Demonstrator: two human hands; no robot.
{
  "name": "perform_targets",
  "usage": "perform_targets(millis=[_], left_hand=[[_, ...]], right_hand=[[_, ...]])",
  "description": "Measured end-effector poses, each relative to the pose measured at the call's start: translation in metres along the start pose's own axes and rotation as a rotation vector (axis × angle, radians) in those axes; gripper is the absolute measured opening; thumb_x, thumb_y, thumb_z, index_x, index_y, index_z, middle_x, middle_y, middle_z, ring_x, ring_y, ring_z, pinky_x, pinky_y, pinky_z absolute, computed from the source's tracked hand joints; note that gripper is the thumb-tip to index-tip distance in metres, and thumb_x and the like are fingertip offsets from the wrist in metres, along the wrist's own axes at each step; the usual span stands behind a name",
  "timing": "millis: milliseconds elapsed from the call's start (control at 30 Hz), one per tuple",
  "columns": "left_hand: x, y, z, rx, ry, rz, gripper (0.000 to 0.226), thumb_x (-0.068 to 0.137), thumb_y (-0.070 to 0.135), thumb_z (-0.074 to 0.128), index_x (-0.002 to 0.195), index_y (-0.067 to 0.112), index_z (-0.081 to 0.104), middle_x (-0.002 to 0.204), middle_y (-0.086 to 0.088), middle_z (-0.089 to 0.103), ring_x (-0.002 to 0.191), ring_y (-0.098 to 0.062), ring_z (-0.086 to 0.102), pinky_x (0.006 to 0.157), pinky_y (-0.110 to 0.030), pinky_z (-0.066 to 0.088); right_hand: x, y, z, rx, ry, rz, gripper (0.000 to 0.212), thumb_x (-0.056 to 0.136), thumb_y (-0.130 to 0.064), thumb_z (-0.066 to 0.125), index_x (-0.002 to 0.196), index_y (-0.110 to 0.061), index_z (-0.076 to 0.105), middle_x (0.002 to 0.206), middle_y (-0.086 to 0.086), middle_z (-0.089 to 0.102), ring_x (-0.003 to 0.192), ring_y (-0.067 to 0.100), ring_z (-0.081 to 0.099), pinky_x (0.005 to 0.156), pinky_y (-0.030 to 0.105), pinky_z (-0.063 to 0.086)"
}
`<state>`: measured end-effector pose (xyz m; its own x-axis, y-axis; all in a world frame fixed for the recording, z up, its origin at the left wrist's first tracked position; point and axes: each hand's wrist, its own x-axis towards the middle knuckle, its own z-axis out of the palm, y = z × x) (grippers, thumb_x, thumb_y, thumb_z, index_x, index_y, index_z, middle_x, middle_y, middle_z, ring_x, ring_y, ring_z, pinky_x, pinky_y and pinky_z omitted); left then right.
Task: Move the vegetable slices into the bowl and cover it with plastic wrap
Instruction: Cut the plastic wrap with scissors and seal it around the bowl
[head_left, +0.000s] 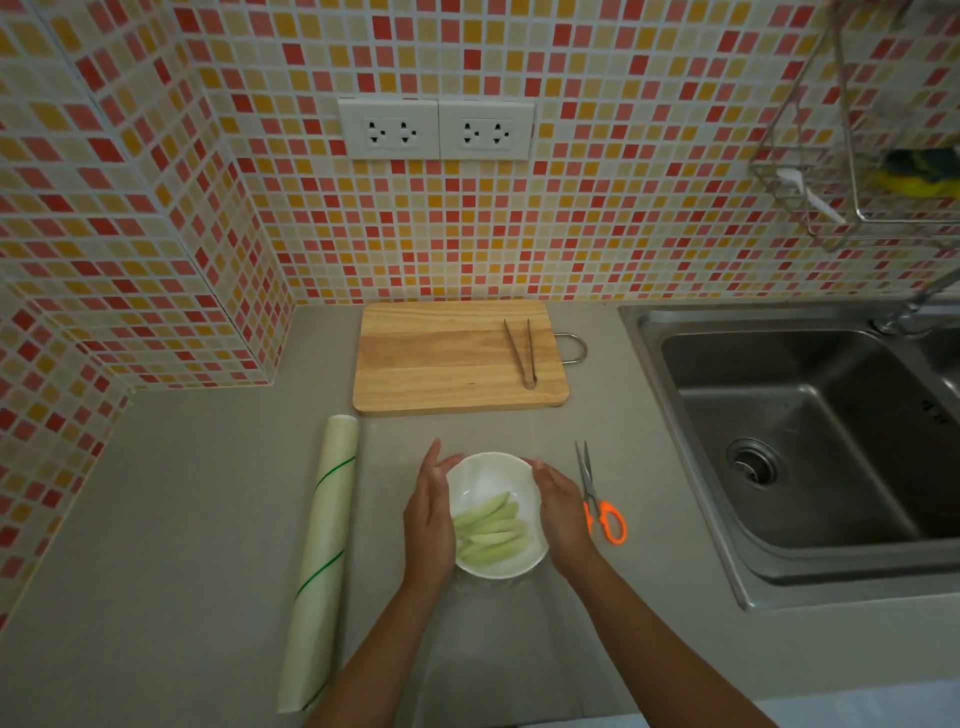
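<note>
- Your left hand (428, 512) and right hand (563, 506) flank the bowl (493, 470), palms turned inward against its sides, likely to press the wrap (493, 649) down over the rim.
- The fingers of both hands lie straight and close together, flat to the bowl's curve; they pinch nothing.
- The slices (493, 530) are already in the bowl, piled toward its near side, so the moving step looks done.
- A clear sheet of wrap seems to drape over the bowl and trail toward you across the counter (182, 519); how tightly it clings I cannot tell.
- The roll (324, 551) lies to the left, the scissors (597, 499) just right of your right hand, both handy for cutting.
- The tongs (522, 353) rest on the board (457, 358) behind, no slices left there.
</note>
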<state>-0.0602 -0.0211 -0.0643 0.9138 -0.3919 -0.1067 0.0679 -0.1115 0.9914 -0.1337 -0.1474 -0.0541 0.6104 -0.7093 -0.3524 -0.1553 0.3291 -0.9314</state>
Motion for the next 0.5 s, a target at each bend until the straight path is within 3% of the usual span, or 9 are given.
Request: perform_targets(millis=[100,233,333,400,500], left_hand=[[0.004,0.001,0.004,-0.105,0.012,-0.082,0.042,0.102,0.041,0.03,0.138,0.029,0.048,0.111,0.016,0.07,0.114,-0.01,0.06,0.106,-0.037,0.042],[0.014,0.003,0.004,-0.204,-0.033,-0.214,0.048,0.095,0.056,0.03,0.13,0.034,0.053,0.118,0.001,0.069,0.117,-0.022,0.061,0.107,-0.044,0.043],[0.016,0.001,0.001,-0.2,-0.081,-0.269,0.05,0.084,0.07,0.031,0.117,0.047,0.06,0.126,0.004,0.064,0.115,-0.016,0.061,0.098,-0.036,0.048],[0.022,0.001,-0.003,-0.105,-0.143,-0.266,0.04,0.09,0.067,0.027,0.11,0.056,0.059,0.132,0.011,0.056,0.113,-0.008,0.057,0.094,-0.028,0.045],[0.033,0.008,-0.014,0.071,-0.236,-0.242,0.048,0.092,0.066,0.021,0.125,0.054,0.053,0.135,0.014,0.05,0.126,-0.012,0.049,0.113,-0.038,0.034]], right_hand=[[0.0,0.0,0.0,0.062,-0.005,0.07,0.031,0.101,-0.018,0.039,0.102,-0.008,0.068,0.095,0.009,0.069,0.083,0.015,0.066,0.069,0.02,0.054],[0.001,-0.003,-0.003,0.019,-0.038,0.143,0.042,0.102,-0.033,0.034,0.09,-0.014,0.07,0.083,0.003,0.071,0.07,0.009,0.069,0.057,0.019,0.054],[0.002,-0.007,-0.003,-0.051,-0.052,0.223,0.054,0.099,-0.048,0.03,0.087,-0.013,0.069,0.082,0.007,0.07,0.079,0.02,0.067,0.069,0.029,0.053],[0.004,-0.011,-0.004,-0.108,-0.086,0.252,0.059,0.098,-0.054,0.026,0.088,-0.016,0.07,0.088,0.009,0.071,0.086,0.023,0.067,0.078,0.033,0.052],[0.006,-0.017,-0.008,-0.309,-0.189,0.177,0.067,0.098,-0.053,0.019,0.096,-0.012,0.072,0.099,0.012,0.072,0.093,0.023,0.068,0.084,0.034,0.052]])
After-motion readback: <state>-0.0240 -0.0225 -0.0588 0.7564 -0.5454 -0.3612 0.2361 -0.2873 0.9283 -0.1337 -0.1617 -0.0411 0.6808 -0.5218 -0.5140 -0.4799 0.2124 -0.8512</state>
